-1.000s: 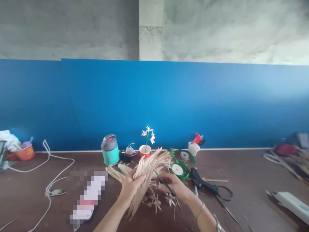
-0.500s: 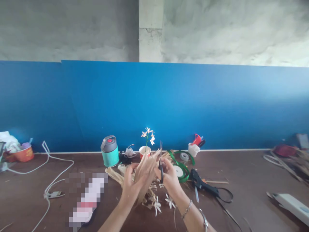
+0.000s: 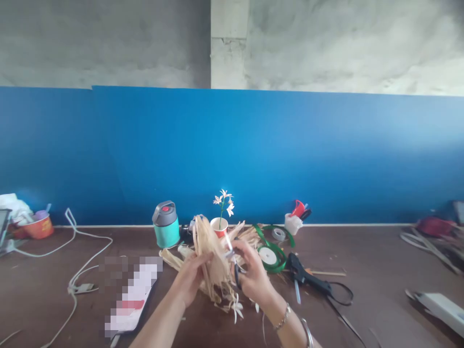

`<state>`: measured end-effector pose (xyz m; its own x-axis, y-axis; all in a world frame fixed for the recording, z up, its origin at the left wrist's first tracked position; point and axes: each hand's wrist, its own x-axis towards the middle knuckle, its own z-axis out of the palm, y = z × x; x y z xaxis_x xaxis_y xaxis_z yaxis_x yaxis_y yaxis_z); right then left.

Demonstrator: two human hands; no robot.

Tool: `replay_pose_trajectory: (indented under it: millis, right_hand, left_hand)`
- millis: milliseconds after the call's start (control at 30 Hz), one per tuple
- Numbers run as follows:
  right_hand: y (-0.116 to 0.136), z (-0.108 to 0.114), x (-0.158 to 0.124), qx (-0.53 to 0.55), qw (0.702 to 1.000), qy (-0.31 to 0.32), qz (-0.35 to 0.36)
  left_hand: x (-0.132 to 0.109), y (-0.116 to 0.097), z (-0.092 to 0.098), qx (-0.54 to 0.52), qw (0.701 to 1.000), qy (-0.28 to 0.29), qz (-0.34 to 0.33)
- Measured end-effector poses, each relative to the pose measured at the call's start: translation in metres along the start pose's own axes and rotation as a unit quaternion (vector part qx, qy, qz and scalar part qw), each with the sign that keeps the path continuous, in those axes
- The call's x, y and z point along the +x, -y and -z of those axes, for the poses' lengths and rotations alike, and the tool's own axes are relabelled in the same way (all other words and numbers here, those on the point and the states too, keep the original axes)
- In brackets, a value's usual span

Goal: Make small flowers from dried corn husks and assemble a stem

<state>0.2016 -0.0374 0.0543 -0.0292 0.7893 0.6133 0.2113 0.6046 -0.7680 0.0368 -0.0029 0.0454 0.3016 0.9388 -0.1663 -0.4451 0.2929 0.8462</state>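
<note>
My left hand (image 3: 190, 280) is closed on a corn husk (image 3: 212, 256), pale and dry with a frayed lower edge. Just to its right, my right hand (image 3: 253, 273) grips a pair of scissors (image 3: 237, 275), fingers in the dark handles; the blades are blurred beside the husk. Below the hands lie husk scraps and a white star-shaped flower (image 3: 236, 308). More husk pieces (image 3: 170, 258) spread out behind my left hand. A paper cup (image 3: 219, 225) behind the husk holds a green stem with several pale flowers (image 3: 224, 198).
Right of my hands are a green ribbon spool (image 3: 270, 257) and a black glue gun (image 3: 308, 280). A teal jar (image 3: 166, 232) stands at the back. A partly blurred-out phone-like object (image 3: 132, 302) and white cables (image 3: 74, 275) lie left. A blue partition (image 3: 253, 154) rises behind the table.
My left hand has turned the husk, so it stands more upright and its frayed edge points down. The scissors in my right hand have tilted leftward toward it.
</note>
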Motion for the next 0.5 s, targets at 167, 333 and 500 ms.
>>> replay_pose_trajectory:
  millis: [167,333,500]
  right_hand:
    - [0.0010,0.0053,0.0089,0.163,0.947,-0.107,-0.256]
    - [-0.0051,0.0020,0.0070,0.190,0.922,-0.030,-0.336]
    - [-0.0078,-0.0018,0.0046,0.198,0.917,-0.017,-0.345]
  left_hand:
    - [0.0047,0.0049,0.0047,0.018,0.998,-0.041,-0.034]
    - [0.0017,0.0058,-0.0020,0.066,0.996,-0.037,-0.045]
    - [0.0003,0.0066,-0.0040,0.077,0.995,-0.041,-0.037]
